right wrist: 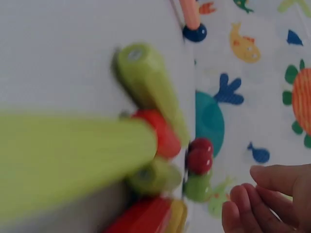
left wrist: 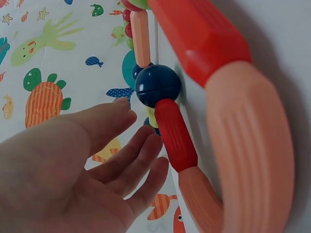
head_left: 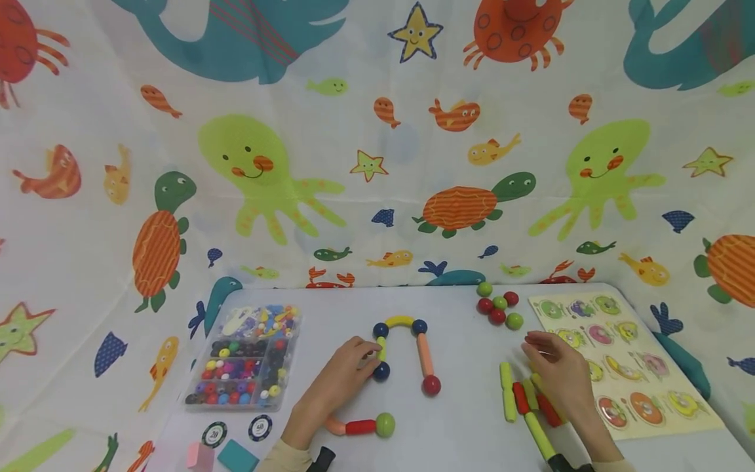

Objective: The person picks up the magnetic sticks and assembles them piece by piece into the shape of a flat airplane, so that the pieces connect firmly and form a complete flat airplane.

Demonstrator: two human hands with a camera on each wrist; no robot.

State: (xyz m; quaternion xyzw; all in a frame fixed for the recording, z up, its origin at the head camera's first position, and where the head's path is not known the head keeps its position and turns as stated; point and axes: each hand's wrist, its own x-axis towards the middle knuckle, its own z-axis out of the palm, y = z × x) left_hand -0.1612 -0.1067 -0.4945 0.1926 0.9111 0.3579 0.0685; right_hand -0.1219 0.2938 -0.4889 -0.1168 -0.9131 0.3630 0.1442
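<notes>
My left hand (head_left: 348, 370) has its fingertips right by a short yellow-green rod (head_left: 381, 350) between two dark blue balls. In the left wrist view, thumb and fingers stand apart near a dark blue ball (left wrist: 158, 86) that meets a curved red-and-peach rod (left wrist: 177, 136); the hand hides this rod in the head view. A yellow curved rod (head_left: 400, 321) and a peach rod (head_left: 425, 355) with a red ball (head_left: 432, 385) continue the chain. Above several green and red rods (head_left: 507, 392) hovers my right hand (head_left: 560, 370), fingers loosely bent, nothing visible between them.
A bead box (head_left: 236, 410) lies left, near two round chips (head_left: 214, 434) and small blocks (head_left: 238, 455). Another curved red-and-peach rod (head_left: 360, 427) with a green ball (head_left: 385, 425) lies in front. Red and green balls (head_left: 497, 316) cluster at the back, beside a picture board (head_left: 643, 419).
</notes>
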